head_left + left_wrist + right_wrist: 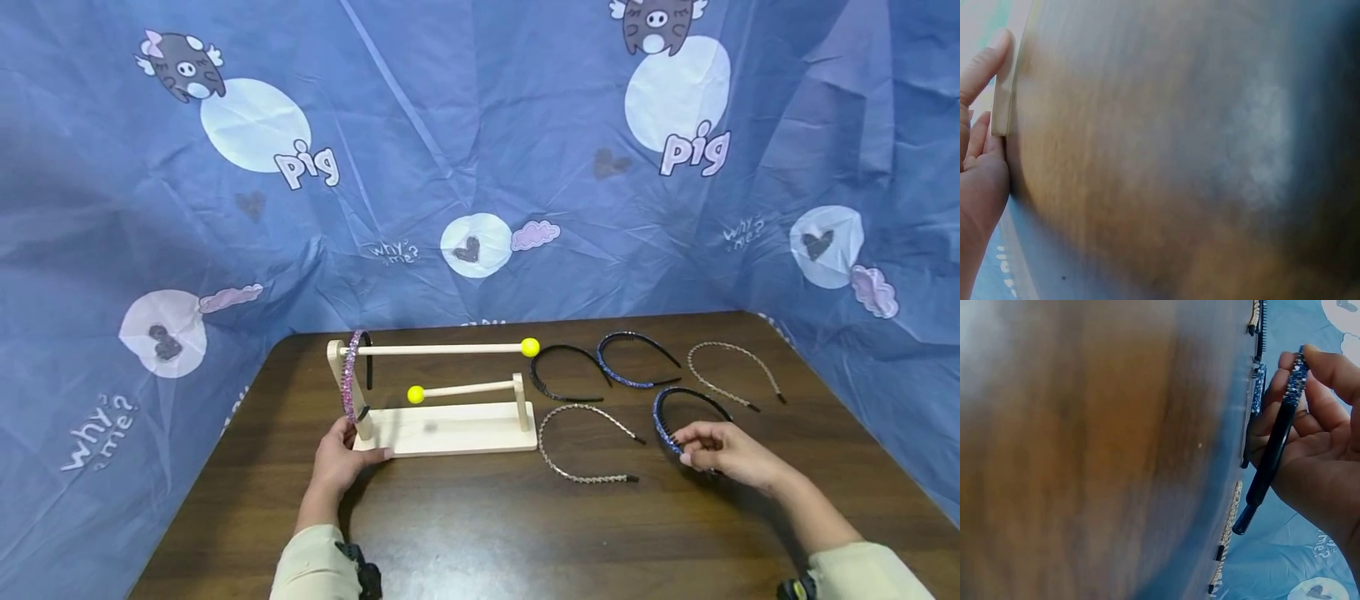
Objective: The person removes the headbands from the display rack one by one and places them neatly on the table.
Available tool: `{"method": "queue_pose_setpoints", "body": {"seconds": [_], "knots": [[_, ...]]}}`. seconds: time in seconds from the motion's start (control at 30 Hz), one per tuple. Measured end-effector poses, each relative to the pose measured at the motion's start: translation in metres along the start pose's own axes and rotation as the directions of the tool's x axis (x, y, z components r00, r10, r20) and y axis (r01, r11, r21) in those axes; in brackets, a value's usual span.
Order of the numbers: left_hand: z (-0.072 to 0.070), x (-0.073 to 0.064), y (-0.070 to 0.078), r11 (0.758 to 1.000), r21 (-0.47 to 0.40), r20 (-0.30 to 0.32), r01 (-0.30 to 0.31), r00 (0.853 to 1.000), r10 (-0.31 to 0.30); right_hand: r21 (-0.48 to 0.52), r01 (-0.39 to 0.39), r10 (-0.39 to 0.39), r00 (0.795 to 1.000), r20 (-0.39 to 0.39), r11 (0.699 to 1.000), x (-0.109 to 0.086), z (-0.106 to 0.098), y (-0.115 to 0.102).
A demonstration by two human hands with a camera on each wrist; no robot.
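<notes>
At the left end of a wooden two-bar stand [450, 442], my left hand [336, 458] holds the base, thumb along its front edge and fingers around the end. A pink glittery headband [348, 379] hangs on the upper bar, close to the left post. My right hand [731, 454] pinches a blue glittery headband [660, 414] between thumb and fingers at the table's right side. In the right wrist view, that headband's black end [1272, 447] slants down past the palm. The left wrist view shows my thumb [985, 65] against the base edge [1002, 103].
Several more headbands lie right of the stand: a black one [551, 392], another blue one [633, 383], a braided pale one [547, 446] and one at far right [712, 386]. Yellow balls cap the upper bar [530, 347] and lower bar [416, 394]. A blue printed cloth [405, 192] surrounds the table.
</notes>
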State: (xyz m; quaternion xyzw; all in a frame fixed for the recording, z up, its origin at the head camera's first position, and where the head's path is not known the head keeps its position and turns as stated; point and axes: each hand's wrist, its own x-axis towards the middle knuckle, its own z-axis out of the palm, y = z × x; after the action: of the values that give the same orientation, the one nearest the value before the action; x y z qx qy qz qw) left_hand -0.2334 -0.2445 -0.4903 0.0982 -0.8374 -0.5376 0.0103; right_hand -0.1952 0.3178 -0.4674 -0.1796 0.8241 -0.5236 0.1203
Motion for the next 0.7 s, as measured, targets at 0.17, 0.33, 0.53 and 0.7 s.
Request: {"method": "queue_pose_setpoints", "body": {"seconds": [0.17,0.33,0.53,0.7], "knots": [[0.000,0.000,0.000,1.000,0.002,-0.005,-0.012,1.000,0.012,-0.014,-0.012,0.013,0.996,0.086,1.000,0.006,-0.004,0.006],[0.000,-0.001,0.000,1.000,-0.006,-0.011,-0.016,1.000,0.016,-0.051,-0.021,0.027,0.992,0.120,0.998,0.009,-0.003,0.007],[0.000,-0.001,0.000,1.000,-0.013,-0.016,-0.026,1.000,0.026,-0.082,-0.024,0.034,0.992,0.121,0.996,0.013,-0.002,0.007],[0.002,-0.001,0.000,0.999,-0.019,-0.008,-0.039,0.999,0.038,-0.078,-0.037,0.046,0.992,0.116,0.996,0.015,-0.001,0.006]]}}
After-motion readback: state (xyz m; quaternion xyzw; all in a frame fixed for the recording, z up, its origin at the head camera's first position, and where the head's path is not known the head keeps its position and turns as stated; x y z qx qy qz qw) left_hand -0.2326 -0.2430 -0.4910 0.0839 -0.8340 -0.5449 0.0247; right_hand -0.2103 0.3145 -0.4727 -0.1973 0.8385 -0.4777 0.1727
